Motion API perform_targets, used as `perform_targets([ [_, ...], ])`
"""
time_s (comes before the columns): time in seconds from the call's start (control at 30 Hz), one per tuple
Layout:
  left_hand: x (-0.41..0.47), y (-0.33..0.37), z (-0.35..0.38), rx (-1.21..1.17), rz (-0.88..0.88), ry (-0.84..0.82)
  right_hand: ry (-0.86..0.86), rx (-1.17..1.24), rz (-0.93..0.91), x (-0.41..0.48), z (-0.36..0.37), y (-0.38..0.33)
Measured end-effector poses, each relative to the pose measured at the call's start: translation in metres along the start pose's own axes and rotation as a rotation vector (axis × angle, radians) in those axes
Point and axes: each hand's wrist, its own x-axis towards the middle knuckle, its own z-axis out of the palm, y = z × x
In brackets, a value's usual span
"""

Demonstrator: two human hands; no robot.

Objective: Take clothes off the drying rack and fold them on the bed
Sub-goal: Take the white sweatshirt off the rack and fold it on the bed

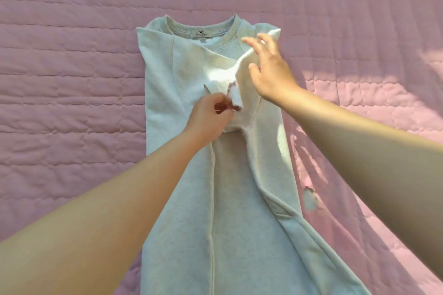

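Over the sweatshirt (pixel 227 199), right hand (pixel 271 72) splayed.

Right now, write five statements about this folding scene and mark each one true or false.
1. The sweatshirt lies on a pink quilted bedspread. True.
2. Its collar points toward the person. False: the collar is at the far end, away from the person.
3. The left hand pinches a bit of the sweatshirt's fabric near its middle. True.
4. The right hand is clenched in a fist. False: its fingers are spread open at the folded-in fabric near the collar.
5. A label shows inside the collar. True.
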Motion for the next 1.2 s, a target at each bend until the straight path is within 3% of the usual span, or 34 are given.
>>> perform_targets([
  [0.1, -0.009, -0.001, 0.002, 0.112, -0.014, -0.222, -0.003, -0.042, 0.078, 0.007, -0.003, -0.001],
  [0.17, -0.013, 0.003, 0.003, 0.123, -0.088, -0.280, -0.083, -0.094, 0.168, 0.009, -0.003, 0.003],
  [0.23, -0.014, 0.008, 0.004, 0.009, -0.205, -0.254, -0.046, -0.108, 0.218, 0.007, -0.002, 0.008],
  [0.4, 0.003, 0.007, 0.011, -0.316, -0.576, 0.110, 0.172, 0.075, 0.341, -0.003, 0.001, 0.017],
  [0.57, 0.011, 0.019, 0.007, -0.626, -0.788, -0.020, 0.158, 0.339, 0.587, -0.010, 0.000, 0.027],
  [0.67, 0.016, 0.023, 0.009, -0.603, -0.751, -0.032, 0.104, 0.564, 0.695, -0.011, -0.001, 0.029],
  [0.73, 0.022, 0.031, 0.008, -0.647, -0.616, -0.023, 0.102, 0.664, 0.714, -0.007, -0.002, 0.029],
  [0.83, 0.035, 0.047, -0.015, -0.854, -0.379, -0.057, 0.165, 0.745, 0.648, 0.007, -0.008, 0.027],
  [0.93, 0.049, 0.043, -0.043, -1.052, -0.370, -0.011, 0.128, 0.849, 0.530, 0.020, -0.012, 0.017],
  [1.1, 0.045, 0.017, -0.046, -0.841, -0.464, 0.105, -0.155, 0.248, 0.303, 0.017, 0.011, 0.021],
  [1.2, 0.043, 0.003, -0.052, -0.732, -0.415, 0.198, -0.334, 0.030, 0.275, 0.009, 0.019, 0.024],
])
